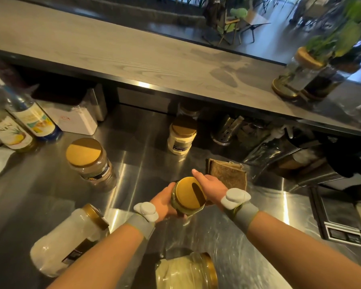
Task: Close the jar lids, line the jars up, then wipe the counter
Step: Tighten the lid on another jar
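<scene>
A jar of greenish powder with a gold lid [188, 195] sits in the middle of the steel counter [133, 163], tilted toward me. My left hand [165, 202] grips its body from the left. My right hand [209, 185] holds the lid's right edge, index finger stretched forward. A brown-powder jar [92, 161] with a gold lid stands to the left, and a cream-powder jar [180, 137] stands further back. A white-powder jar [69, 240] and a pale yellow jar [188, 272] are near the front edge. A folded brown cloth [227, 172] lies right of my hands.
Two syrup bottles [19, 126] and a white box [75, 119] stand at the left. A raised wooden bar top [113, 51] runs across the back, with potted plants [304, 76] on its right end. A metal utensil holder [225, 130] and a digital scale [338, 215] are on the right.
</scene>
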Demonstrator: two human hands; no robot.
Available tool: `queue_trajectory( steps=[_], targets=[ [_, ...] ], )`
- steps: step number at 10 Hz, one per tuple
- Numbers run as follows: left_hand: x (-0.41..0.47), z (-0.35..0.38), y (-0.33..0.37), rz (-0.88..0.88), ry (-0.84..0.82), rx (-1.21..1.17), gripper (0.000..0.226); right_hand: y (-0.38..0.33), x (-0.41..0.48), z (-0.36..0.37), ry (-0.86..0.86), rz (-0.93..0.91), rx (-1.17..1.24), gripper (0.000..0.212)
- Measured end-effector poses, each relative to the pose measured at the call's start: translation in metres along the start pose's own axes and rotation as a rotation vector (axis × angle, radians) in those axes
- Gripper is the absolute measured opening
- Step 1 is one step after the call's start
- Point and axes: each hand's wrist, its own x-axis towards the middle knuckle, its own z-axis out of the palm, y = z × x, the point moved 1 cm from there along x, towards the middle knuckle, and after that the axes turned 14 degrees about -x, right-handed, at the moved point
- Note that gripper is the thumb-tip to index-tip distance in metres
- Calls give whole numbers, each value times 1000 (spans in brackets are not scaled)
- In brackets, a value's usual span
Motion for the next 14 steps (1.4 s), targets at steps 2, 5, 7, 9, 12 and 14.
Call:
queue_trajectory(
  steps=[2,5,7,9,12,14],
  targets=[
    [-20,-9,-6,137,63,-72,86,-8,-13,7,9,-109,-35,71],
    [-66,-39,11,285,186,3,95,-43,-48,12,18,-375,-96,72],
    [-94,-47,12,293,252,-19,104,-66,-94,11,270,-723,-461,94],
    [-114,-45,19,262,240,-33,103,-90,-141,17,353,-1049,-979,88],
    [-138,-61,11,358,301,33,110,-104,-163,32,338,-1096,-1098,79],
    [-147,-65,5,346,272,-78,107,-109,-173,49,411,-1006,-1055,74]
  ],
)
